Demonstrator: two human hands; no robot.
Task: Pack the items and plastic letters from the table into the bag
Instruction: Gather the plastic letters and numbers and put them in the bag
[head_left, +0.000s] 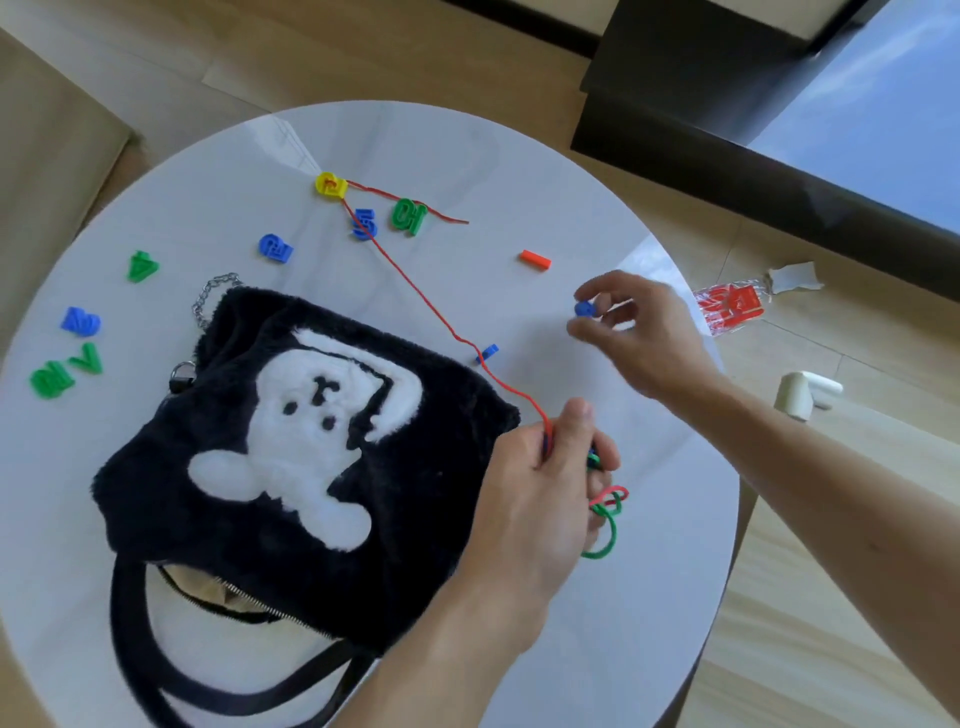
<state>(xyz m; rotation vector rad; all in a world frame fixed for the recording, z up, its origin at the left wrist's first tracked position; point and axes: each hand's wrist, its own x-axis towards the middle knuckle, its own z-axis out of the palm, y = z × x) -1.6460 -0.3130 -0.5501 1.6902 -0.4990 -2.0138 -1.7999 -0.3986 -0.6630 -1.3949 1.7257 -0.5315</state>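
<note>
The left hand (540, 483) curls round a red string (415, 291) and red and green loops (605, 519) beside the black furry bag (171, 493), which lies flat on the round white table (519, 156); the string runs to a yellow letter (331, 185). The right hand (639, 338) pinches 1 small blue piece (584, 309) between thumb and fingertips; other plastic letters (275, 248) lie scattered beyond the bag.
</note>
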